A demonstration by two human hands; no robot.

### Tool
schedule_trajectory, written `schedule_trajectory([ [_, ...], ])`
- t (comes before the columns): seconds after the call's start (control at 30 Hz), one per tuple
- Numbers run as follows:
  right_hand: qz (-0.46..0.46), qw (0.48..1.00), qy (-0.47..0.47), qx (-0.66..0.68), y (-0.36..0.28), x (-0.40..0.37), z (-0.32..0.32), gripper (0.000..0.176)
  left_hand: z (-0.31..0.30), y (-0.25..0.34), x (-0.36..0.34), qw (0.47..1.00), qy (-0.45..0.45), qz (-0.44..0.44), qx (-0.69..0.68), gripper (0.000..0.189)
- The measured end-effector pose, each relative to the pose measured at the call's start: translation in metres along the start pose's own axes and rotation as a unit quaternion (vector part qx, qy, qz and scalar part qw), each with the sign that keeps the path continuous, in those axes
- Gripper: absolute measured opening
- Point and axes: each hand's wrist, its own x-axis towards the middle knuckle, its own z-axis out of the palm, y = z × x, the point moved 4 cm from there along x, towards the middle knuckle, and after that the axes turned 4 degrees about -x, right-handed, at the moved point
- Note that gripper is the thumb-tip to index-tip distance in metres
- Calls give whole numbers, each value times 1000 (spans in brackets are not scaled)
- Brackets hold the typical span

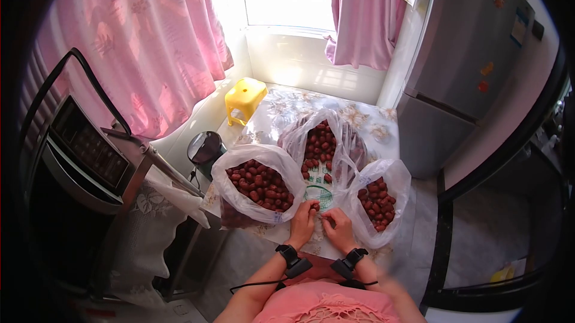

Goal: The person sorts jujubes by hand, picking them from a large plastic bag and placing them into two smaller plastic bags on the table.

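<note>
red dates [257,186] fill open bags [291,170] mid-frame on bench [378,134]; left hand [301,228] lower centre, grip pinching one date [315,206]; right hand [340,231] beside it, can't tell its grip. slack rims could sag if wrist nudges them, spilling fruit.

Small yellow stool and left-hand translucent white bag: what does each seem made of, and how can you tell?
Small yellow stool: probably moulded plastic, smooth sheen; seat and legs look like one rounded piece.
Left-hand translucent white bag: thin plastic film, soft sheen; it crinkles, and red fruit shows through.
</note>
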Motion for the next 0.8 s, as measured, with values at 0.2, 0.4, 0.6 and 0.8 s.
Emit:
schedule_trajectory([
  [0.2,-28,1000,6,-10,-2,1,1,12,1,-6,-2,1000,3,-8,-18,23],
  [0.4,-3,1000,-2,-9,-3,1,0,9,3,-8,-3,999,-25,6,-22,19],
  [0.6,-14,1000,7,-4,-3,2,0,9,2,-6,-3,999,-16,5,-28,20],
  [0.8,-17,1000,9,-1,0,1,1,10,0,2,-2,998,-19,57,2,23],
])
